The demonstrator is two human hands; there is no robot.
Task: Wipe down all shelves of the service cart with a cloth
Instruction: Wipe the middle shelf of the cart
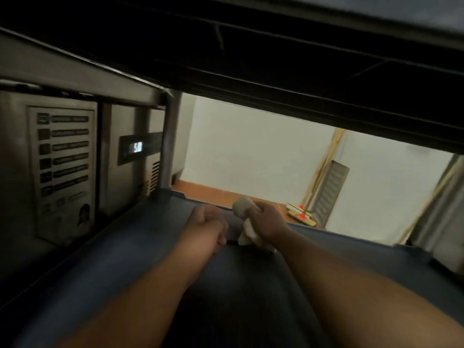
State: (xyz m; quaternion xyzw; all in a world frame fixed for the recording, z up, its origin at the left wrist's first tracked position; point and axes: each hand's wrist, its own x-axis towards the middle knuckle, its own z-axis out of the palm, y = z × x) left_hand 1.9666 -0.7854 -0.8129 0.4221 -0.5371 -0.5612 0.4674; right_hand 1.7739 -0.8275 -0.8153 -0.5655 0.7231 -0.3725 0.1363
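Observation:
I look along a lower shelf (pixel 120 249) of the service cart, a dark blue-grey surface with a raised rim. The dark underside of the shelf above (pixel 276 54) fills the top of the view. My right hand (pixel 266 221) grips a bunched pale cloth (pixel 244 209) near the shelf's far edge; one end sticks up past the fingers and the other hangs down to the surface. My left hand (pixel 207 228) lies just left of it with its fingers curled, resting on the shelf. Both forearms reach in from the bottom of the frame.
A metal cart post (pixel 168 146) stands at the far left corner. Beyond it is a steel appliance with a lit digital display (pixel 137 147) and a printed label (pixel 64 169). Past the far edge are an orange floor, a white wall, a leaning broom (pixel 301 213) and a louvred panel (pixel 330 194).

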